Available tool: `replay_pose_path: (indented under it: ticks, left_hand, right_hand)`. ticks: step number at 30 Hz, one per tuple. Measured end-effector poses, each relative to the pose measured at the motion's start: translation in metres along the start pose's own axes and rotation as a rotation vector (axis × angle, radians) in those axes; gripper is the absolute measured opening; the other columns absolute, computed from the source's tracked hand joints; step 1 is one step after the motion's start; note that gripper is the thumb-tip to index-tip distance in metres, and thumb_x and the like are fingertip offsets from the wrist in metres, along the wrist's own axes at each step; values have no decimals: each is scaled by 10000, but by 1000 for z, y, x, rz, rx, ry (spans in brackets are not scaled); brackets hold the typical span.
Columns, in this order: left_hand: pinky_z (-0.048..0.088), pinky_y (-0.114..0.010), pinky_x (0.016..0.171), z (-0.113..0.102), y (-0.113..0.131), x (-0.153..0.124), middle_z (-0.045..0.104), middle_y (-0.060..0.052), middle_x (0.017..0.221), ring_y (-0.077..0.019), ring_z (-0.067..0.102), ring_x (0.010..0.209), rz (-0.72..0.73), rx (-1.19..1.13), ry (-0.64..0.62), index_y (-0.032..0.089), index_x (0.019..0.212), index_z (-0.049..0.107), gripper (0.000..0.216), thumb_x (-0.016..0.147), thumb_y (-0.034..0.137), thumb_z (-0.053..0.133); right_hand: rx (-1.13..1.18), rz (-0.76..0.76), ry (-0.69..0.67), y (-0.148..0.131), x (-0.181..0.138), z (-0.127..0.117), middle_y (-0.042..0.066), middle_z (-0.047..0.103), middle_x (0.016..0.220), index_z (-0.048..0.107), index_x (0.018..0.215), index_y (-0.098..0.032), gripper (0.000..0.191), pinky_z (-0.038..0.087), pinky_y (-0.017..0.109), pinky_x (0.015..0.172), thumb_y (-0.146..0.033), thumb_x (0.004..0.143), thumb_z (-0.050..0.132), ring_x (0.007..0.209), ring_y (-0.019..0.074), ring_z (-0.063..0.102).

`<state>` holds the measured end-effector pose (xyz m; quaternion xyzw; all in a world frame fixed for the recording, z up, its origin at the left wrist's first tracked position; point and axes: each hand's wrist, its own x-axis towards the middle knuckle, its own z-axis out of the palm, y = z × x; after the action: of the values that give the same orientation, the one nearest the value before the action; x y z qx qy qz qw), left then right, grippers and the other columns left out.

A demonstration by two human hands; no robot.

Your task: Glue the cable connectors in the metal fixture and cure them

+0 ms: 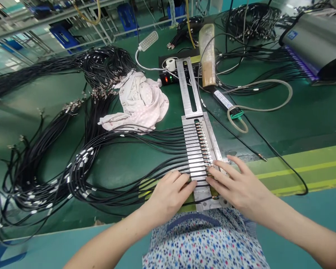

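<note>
A long metal fixture [189,145] lies on the bench in front of me, with a row of black cables [162,140] set side by side across it. Their small metal connectors [202,139] line up along its slot. My left hand [169,194] is at the fixture's left edge near its lower end, thumb and fingers closed on a black cable. Across from it, my right hand [239,183] rests with fingers spread, the tips touching the lower connectors and the metal beside them. What lies directly under those fingertips is hidden.
Bundled black cables [81,164] cover the left of the bench, beside a crumpled pinkish cloth [142,97]. Beyond the fixture are a black box [168,77] with lit displays, a small lamp [148,41], a wrapped handle [208,56] and a grey machine [319,41]. A loose cable [240,140] trails at right.
</note>
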<state>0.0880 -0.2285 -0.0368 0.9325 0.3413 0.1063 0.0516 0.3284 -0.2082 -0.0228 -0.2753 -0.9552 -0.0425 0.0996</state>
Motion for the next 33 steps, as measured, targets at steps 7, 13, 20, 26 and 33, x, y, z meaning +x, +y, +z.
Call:
replay_pose_path:
  ticks: [7, 13, 20, 26, 33]
  left_hand:
    - [351, -363, 691, 7, 0, -15, 561, -91, 1007, -208, 410, 818, -99, -17, 14, 179, 1245, 489, 376, 886, 99, 414]
    - [316, -345, 633, 7, 10, -12, 591, -94, 938, -200, 446, 800, -42, 99, 81, 95, 1194, 512, 313, 902, 116, 401]
    - [316, -328, 615, 6, 13, -5, 561, -64, 755, -186, 429, 703, -35, 106, 137, 112, 899, 575, 226, 910, 100, 350]
    - [347, -321, 635, -1, 16, -8, 539, -57, 791, -181, 435, 694, -116, 67, 71, 112, 945, 538, 166, 875, 64, 396]
    - [378, -308, 635, -8, 16, -8, 538, -47, 826, -175, 465, 705, -128, -20, -23, 144, 939, 517, 199, 865, 35, 367]
  right_hand:
    - [-56, -83, -7, -10, 7, -3, 155, 579, 1085, 685, 914, -105, 271, 322, 583, 972, -150, 825, 433, 1127, 344, 433]
    - [101, 21, 44, -4, -4, 9, 132, 591, 1089, 633, 1000, -131, 310, 396, 544, 908, -50, 813, 398, 1085, 293, 478]
    - [407, 320, 284, 2, -33, 28, 130, 522, 1182, 471, 1225, -197, 461, 456, 416, 895, 4, 826, 358, 1118, 227, 485]
    - [450, 390, 340, 0, -36, 31, 108, 527, 1154, 493, 1187, -222, 448, 470, 376, 869, 11, 825, 371, 1079, 208, 510]
    - [471, 382, 352, -1, -36, 30, 114, 537, 1131, 502, 1174, -197, 424, 481, 363, 850, 8, 824, 381, 1064, 201, 516]
